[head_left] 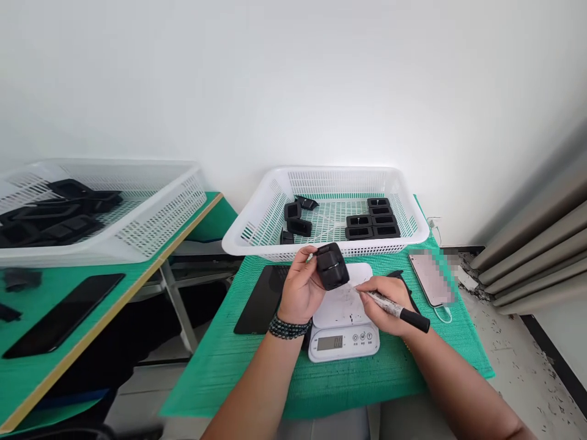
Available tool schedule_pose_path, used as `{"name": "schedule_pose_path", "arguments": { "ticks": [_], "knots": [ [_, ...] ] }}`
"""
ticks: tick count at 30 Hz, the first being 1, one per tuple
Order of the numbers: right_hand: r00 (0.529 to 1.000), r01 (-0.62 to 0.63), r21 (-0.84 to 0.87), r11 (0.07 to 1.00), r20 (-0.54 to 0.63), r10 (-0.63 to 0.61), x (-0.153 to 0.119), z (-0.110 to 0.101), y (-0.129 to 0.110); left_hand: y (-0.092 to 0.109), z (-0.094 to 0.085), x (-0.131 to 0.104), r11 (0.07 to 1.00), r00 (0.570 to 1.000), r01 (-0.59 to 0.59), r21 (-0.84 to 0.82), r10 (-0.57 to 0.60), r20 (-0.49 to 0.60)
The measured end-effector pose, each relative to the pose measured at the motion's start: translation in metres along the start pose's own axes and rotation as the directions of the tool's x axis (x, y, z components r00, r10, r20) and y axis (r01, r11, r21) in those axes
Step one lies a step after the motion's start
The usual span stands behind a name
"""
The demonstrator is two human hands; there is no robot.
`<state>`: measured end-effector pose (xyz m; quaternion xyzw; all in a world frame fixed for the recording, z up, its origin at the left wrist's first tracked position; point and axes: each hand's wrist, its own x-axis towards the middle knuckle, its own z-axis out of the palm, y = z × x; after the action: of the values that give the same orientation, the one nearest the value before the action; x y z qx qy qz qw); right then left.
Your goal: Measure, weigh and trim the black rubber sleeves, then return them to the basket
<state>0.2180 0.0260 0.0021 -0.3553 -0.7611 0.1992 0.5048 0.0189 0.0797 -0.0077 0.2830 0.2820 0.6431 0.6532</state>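
My left hand [302, 287] is closed on a black moulded part [332, 266] with a rounded block on the side that shows, held up above the white digital scale [345, 348]. Between the fingers of my right hand [387, 302] is a marker pen [387, 304]. Its black end [415, 320] points down to the right, while the tip is near the lower right of the part, seemingly apart from it. Dark smudges mark the scale's plate, and its small display lies below both hands. My right hand hides some of the plate's right edge.
Behind the scale stands a white plastic basket [323, 249] holding several black parts [360, 232]. A dark flat panel [260, 300] lies left of the scale, a phone with a cable [431, 278] at the right. Another white basket [137, 235] with black parts sits on the left table [137, 273].
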Motion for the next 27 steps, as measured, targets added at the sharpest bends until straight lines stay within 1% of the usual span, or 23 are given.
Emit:
{"name": "schedule_pose_path", "arguments": {
  "ticks": [2, 5, 10, 14, 18, 21, 27],
  "knots": [
    [0.998, 0.042, -0.005, 0.999, 0.046, -0.041, -0.001, 0.000, -0.001, -0.002, 0.000, -0.001, 1.000, 1.000, 0.017, -0.011, -0.017, 0.006],
    [0.996, 0.051, -0.026, 0.998, 0.070, -0.049, -0.003, 0.001, 0.000, -0.003, -0.002, -0.003, 1.000, 1.000, 0.016, -0.001, -0.016, 0.023],
    [0.994, 0.106, -0.028, 0.994, 0.006, -0.105, -0.004, 0.005, 0.000, -0.003, -0.007, -0.004, 0.999, 0.998, 0.014, 0.038, -0.017, 0.062],
    [0.994, 0.106, -0.026, 0.994, -0.037, -0.107, -0.004, 0.010, -0.003, -0.002, -0.010, -0.003, 1.000, 0.998, 0.002, 0.007, -0.002, 0.066],
    [0.987, 0.145, -0.009, 0.989, -0.064, -0.145, -0.005, 0.010, -0.004, -0.002, -0.011, -0.002, 1.000, 0.995, -0.001, -0.007, 0.002, 0.098],
    [0.980, 0.183, -0.008, 0.983, -0.076, -0.183, -0.005, 0.010, -0.003, -0.003, -0.011, -0.002, 1.000, 0.991, 0.008, -0.025, -0.004, 0.130],
    [0.972, 0.222, -0.037, 0.974, -0.066, -0.224, -0.003, 0.010, -0.007, -0.004, -0.009, -0.004, 0.999, 0.990, 0.006, -0.040, 0.000, 0.144]
  ]
}}
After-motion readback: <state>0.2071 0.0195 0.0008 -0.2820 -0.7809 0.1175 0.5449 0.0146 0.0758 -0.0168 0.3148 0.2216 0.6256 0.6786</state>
